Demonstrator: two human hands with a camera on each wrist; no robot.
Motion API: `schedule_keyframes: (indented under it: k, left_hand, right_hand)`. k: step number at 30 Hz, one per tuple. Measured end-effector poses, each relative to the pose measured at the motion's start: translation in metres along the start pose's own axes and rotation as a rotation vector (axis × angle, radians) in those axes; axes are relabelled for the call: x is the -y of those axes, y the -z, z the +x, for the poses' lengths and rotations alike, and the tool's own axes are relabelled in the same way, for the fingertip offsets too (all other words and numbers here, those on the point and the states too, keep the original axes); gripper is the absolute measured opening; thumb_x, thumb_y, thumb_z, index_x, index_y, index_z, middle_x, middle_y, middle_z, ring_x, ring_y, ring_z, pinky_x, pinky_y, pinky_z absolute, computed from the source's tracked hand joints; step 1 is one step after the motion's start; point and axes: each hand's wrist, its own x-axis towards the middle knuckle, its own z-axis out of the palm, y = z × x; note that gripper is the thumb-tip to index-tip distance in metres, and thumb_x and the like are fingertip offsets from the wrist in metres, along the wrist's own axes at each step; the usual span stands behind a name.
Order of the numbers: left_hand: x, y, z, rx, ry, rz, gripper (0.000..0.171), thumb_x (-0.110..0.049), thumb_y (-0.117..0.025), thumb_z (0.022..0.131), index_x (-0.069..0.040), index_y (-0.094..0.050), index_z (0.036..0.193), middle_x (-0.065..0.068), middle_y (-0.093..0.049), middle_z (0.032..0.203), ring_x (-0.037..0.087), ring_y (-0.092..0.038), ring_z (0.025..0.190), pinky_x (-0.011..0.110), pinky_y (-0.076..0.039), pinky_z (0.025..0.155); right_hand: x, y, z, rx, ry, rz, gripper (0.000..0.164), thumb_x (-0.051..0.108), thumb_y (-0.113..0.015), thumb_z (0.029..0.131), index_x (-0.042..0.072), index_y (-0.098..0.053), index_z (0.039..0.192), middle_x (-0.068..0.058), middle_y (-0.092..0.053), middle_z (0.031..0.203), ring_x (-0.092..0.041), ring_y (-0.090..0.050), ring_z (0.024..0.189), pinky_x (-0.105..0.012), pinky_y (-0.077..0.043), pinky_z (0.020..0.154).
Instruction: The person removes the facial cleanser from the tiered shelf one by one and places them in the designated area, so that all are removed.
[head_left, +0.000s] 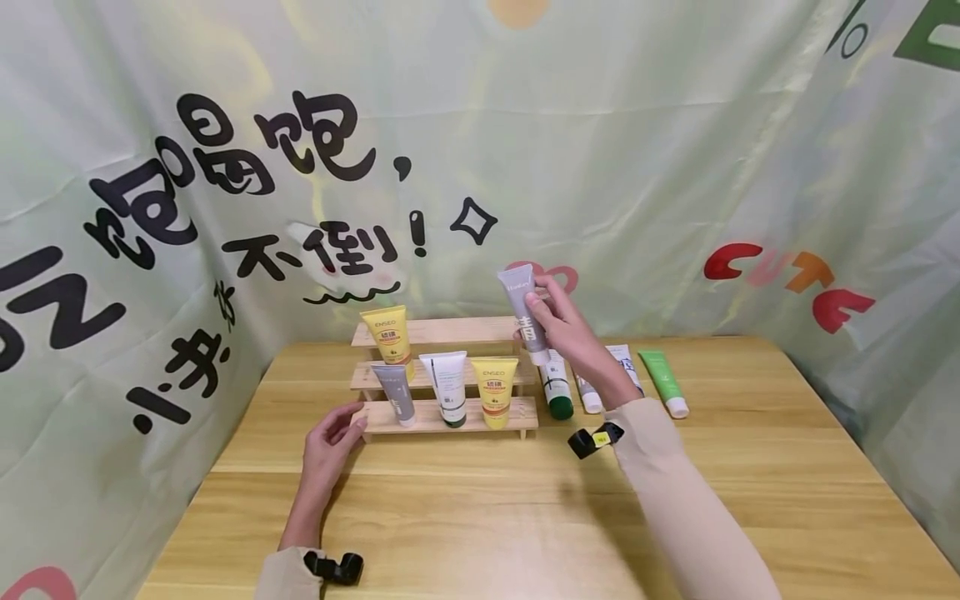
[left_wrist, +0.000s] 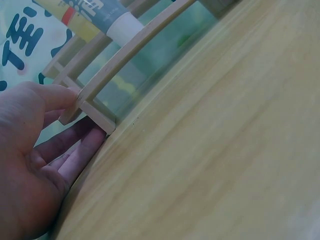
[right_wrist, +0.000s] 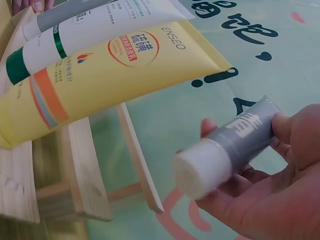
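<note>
A three-tier wooden rack (head_left: 435, 332) stands on the table, its left front corner pinched by my left hand (head_left: 330, 446), thumb on the front step and fingers behind the leg (left_wrist: 100, 117). My right hand (head_left: 573, 337) holds a grey squeeze tube (head_left: 517, 296) above the rack's right end, white cap (right_wrist: 200, 167) downward. On the front step stand another grey tube (head_left: 394, 393), a white tube (head_left: 447, 379) with a green cap, and a yellow tube (head_left: 495, 387), caps down. One more yellow tube (head_left: 386, 333) stands on the middle step, at the left.
Right of the rack, several tubes lie on the wooden table (head_left: 480, 517): a white one with a green cap (head_left: 557, 387), a small white-capped one (head_left: 590, 398), a white-and-blue one (head_left: 624, 362) and a green one (head_left: 662, 377). Printed cloth (head_left: 637, 167) hangs behind and beside the table.
</note>
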Motion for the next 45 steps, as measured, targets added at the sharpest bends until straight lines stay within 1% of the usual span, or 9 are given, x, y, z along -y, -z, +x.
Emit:
schedule_keyframes:
  k: [4,7,11,14,19,23,33,39,45]
  left_hand:
    - [0.001,0.000,0.000,-0.007,-0.008,0.008,0.041,-0.025,-0.075,0.097,-0.006,-0.067,0.131,0.014,-0.060,0.135,0.012,-0.058,0.109,0.012,-0.051,0.086]
    - [0.002,0.000,0.001,-0.013,-0.015,0.016,0.040,-0.024,-0.075,0.096,-0.005,-0.067,0.131,0.014,-0.061,0.135,0.012,-0.057,0.111,0.011,-0.049,0.087]
    - [0.003,0.000,0.001,-0.015,-0.014,0.025,0.040,-0.024,-0.075,0.096,-0.005,-0.067,0.131,0.013,-0.061,0.135,0.013,-0.056,0.114,0.010,-0.048,0.088]
    - [0.003,0.000,0.001,-0.012,-0.017,0.015,0.040,-0.023,-0.075,0.096,-0.005,-0.067,0.131,0.014,-0.061,0.134,0.012,-0.058,0.110,0.012,-0.050,0.086]
    - [0.002,0.000,0.002,-0.008,-0.032,-0.005,0.041,-0.022,-0.076,0.096,-0.003,-0.067,0.131,0.016,-0.061,0.132,0.009,-0.061,0.103,0.015,-0.054,0.083]
    - [0.002,0.001,0.001,-0.010,-0.033,0.005,0.039,-0.021,-0.075,0.096,-0.004,-0.067,0.130,0.015,-0.061,0.133,0.009,-0.060,0.106,0.012,-0.051,0.085]
    - [0.002,0.000,0.000,-0.016,-0.034,0.010,0.038,-0.020,-0.075,0.096,-0.004,-0.068,0.129,0.015,-0.062,0.134,0.010,-0.060,0.106,0.013,-0.052,0.084]
    - [0.002,-0.001,0.000,-0.019,-0.037,-0.007,0.038,-0.019,-0.076,0.096,-0.003,-0.068,0.129,0.016,-0.063,0.130,0.009,-0.062,0.099,0.016,-0.055,0.080]
    - [0.003,0.000,0.000,-0.021,-0.039,-0.006,0.037,-0.019,-0.075,0.096,-0.003,-0.068,0.129,0.016,-0.063,0.129,0.008,-0.062,0.099,0.015,-0.055,0.081]
  right_hand:
    - [-0.003,0.005,-0.008,-0.053,-0.019,-0.042,0.044,0.038,-0.038,0.112,0.018,-0.033,0.151,-0.024,-0.050,0.127,-0.028,-0.066,0.091,-0.040,-0.058,0.076]
    - [-0.005,0.009,-0.014,-0.077,-0.038,-0.063,0.043,0.038,-0.038,0.112,0.018,-0.035,0.150,-0.024,-0.051,0.125,-0.030,-0.064,0.092,-0.039,-0.056,0.074]
    - [-0.008,0.013,-0.025,-0.092,-0.068,-0.093,0.046,0.033,-0.041,0.112,0.019,-0.035,0.155,-0.023,-0.051,0.129,-0.037,-0.061,0.101,-0.040,-0.055,0.078]
    - [-0.010,0.017,-0.034,-0.097,-0.082,-0.096,0.050,0.027,-0.044,0.111,0.021,-0.033,0.159,-0.023,-0.050,0.139,-0.041,-0.057,0.110,-0.044,-0.055,0.084]
    - [-0.014,0.024,-0.046,-0.105,-0.078,-0.086,0.057,0.016,-0.046,0.108,0.019,-0.030,0.162,-0.024,-0.043,0.151,-0.042,-0.056,0.117,-0.049,-0.055,0.090]
    - [-0.016,0.028,-0.055,-0.101,-0.063,-0.072,0.059,0.011,-0.047,0.107,0.014,-0.029,0.163,-0.023,-0.038,0.157,-0.042,-0.051,0.128,-0.052,-0.052,0.096]
    - [-0.020,0.036,-0.069,-0.129,-0.042,-0.107,0.055,0.010,-0.051,0.107,0.007,-0.035,0.159,-0.022,-0.042,0.154,-0.039,-0.045,0.137,-0.041,-0.047,0.102]
    - [-0.023,0.043,-0.081,-0.138,-0.039,-0.109,0.060,0.002,-0.053,0.102,0.007,-0.035,0.159,-0.025,-0.044,0.151,-0.042,-0.048,0.133,-0.031,-0.052,0.095]
    - [-0.028,0.052,-0.093,-0.166,-0.050,-0.129,0.061,0.011,-0.058,0.104,0.010,-0.035,0.160,-0.025,-0.044,0.152,-0.039,-0.050,0.131,-0.021,-0.050,0.091]
